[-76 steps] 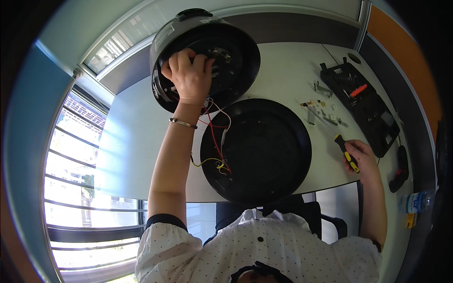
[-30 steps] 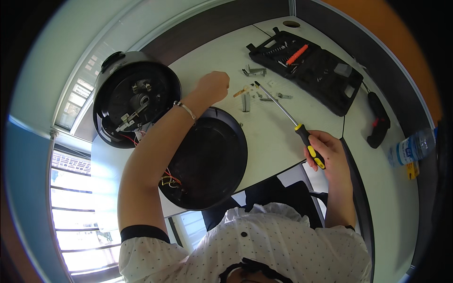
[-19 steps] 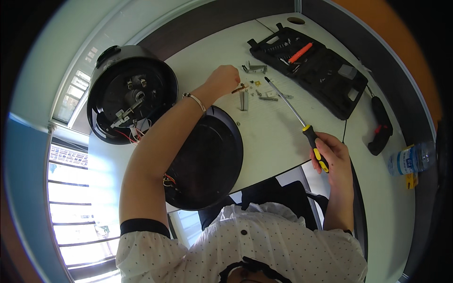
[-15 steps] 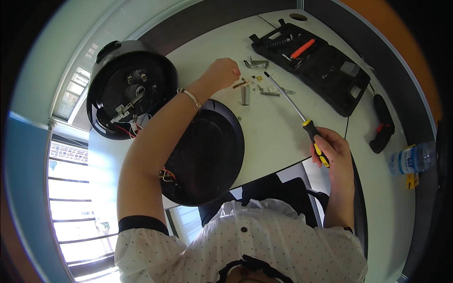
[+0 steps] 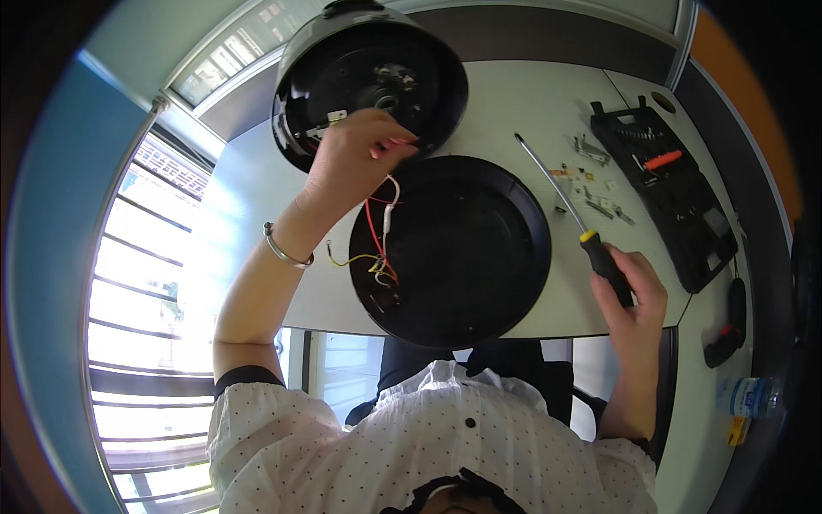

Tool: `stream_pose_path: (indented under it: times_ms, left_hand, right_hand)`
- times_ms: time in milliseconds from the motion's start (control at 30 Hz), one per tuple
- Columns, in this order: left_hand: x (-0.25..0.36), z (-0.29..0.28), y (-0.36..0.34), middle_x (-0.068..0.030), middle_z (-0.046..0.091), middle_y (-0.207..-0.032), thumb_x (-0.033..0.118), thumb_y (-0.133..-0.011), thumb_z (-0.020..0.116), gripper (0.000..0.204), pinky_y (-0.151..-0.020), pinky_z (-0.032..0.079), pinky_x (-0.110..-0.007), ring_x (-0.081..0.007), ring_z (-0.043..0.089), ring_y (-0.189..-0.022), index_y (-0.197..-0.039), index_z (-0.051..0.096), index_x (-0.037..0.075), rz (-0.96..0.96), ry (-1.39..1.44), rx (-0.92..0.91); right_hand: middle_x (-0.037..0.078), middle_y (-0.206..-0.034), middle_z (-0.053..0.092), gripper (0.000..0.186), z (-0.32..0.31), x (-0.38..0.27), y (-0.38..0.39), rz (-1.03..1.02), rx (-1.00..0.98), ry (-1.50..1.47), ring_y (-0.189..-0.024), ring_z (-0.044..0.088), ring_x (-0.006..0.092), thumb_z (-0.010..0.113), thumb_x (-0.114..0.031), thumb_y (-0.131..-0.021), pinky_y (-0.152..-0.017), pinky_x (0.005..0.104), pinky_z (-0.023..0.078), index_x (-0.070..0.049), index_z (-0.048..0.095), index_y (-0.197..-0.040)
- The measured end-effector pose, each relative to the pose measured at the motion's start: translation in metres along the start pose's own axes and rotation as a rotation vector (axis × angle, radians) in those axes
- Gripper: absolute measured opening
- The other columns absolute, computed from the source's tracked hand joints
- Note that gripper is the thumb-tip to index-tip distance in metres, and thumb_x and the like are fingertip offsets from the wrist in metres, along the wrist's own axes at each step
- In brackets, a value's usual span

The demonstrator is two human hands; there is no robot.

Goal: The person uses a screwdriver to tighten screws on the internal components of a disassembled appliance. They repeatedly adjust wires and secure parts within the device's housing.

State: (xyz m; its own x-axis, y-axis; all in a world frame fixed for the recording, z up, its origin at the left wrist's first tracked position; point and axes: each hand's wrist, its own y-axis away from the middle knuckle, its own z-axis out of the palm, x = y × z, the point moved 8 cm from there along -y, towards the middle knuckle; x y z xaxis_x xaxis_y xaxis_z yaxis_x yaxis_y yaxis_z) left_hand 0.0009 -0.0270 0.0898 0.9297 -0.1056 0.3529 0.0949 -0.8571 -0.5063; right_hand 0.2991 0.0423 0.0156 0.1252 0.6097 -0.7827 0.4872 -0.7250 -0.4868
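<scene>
My right hand (image 5: 632,287) is wrapped round the black and yellow handle of a screwdriver (image 5: 552,184), whose long metal shaft points up and to the left over the table. My left hand (image 5: 364,154) is raised at the near rim of a black-lined appliance body (image 5: 432,81), its fingers curled in a pinch; what they hold, if anything, does not show. Inside that body are metal fittings, partly covered by the hand. Below lies a round black base (image 5: 458,248), with red, white and yellow wires (image 5: 377,248) running from it up toward my left hand.
Several small metal parts (image 5: 591,150) lie loose right of the base. Beyond them a black tool case (image 5: 676,197) stands open with an orange-handled tool in it. A black and red hand tool (image 5: 728,330) and a plastic bottle (image 5: 747,398) are at the far right.
My left hand has gone from above the small parts leftward to the appliance body. The view has swung left, so the table's things sit further right. My right hand still holds the screwdriver.
</scene>
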Motion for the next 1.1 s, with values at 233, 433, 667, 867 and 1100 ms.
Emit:
stream_pose_path:
  times_ms: [233,433,667,867,1100]
  left_hand:
    - [-0.054,-0.022,0.007,-0.0041,0.057,-0.085,0.01,-0.067,0.072,0.016,-0.06,0.051,-0.031,-0.0211,0.059,-0.078,-0.083,0.068,0.009,0.124,-0.417,0.362]
    - [-0.043,-0.01,0.001,-0.0049,0.056,-0.09,0.014,-0.066,0.074,0.022,-0.062,0.05,-0.031,-0.0217,0.056,-0.082,-0.087,0.068,0.011,0.311,-0.64,0.512]
    - [-0.047,-0.014,0.001,-0.0036,0.053,-0.098,0.016,-0.066,0.074,0.028,-0.078,0.041,-0.035,-0.0241,0.05,-0.092,-0.093,0.068,0.016,0.332,-0.713,0.687]
    - [-0.052,-0.013,-0.01,-0.0023,0.052,-0.099,0.017,-0.063,0.072,0.026,-0.082,0.033,-0.038,-0.0228,0.047,-0.097,-0.089,0.068,0.02,0.345,-0.717,0.746]
    - [-0.056,-0.012,-0.015,-0.0018,0.053,-0.099,0.016,-0.062,0.072,0.022,-0.082,0.03,-0.04,-0.0222,0.048,-0.097,-0.083,0.068,0.019,0.335,-0.678,0.74]
  right_hand:
    - [0.009,-0.09,0.064,0.033,0.069,-0.013,-0.042,0.279,-0.268,-0.22,-0.077,0.058,0.0118,0.065,-0.01,-0.082,-0.066,0.0233,0.045,0.004,0.058,-0.111]
    - [0.012,-0.093,0.066,0.037,0.093,-0.025,-0.071,0.103,-0.25,-0.064,-0.085,0.061,0.0165,0.069,-0.012,-0.078,-0.077,0.0259,0.047,0.005,0.058,-0.108]
    - [0.014,-0.085,0.066,0.034,0.116,-0.031,-0.085,-0.025,-0.21,-0.029,-0.057,0.059,0.0161,0.068,-0.013,-0.078,-0.054,0.0265,0.045,0.005,0.06,-0.106]
    - [0.015,-0.08,0.065,0.032,0.127,-0.046,-0.1,-0.13,-0.138,0.039,-0.052,0.059,0.0197,0.068,-0.013,-0.077,-0.053,0.0282,0.046,0.005,0.061,-0.102]
    - [0.017,-0.08,0.065,0.031,0.131,-0.051,-0.102,-0.164,-0.138,0.045,-0.055,0.061,0.0217,0.068,-0.012,-0.077,-0.055,0.0303,0.048,0.006,0.061,-0.102]
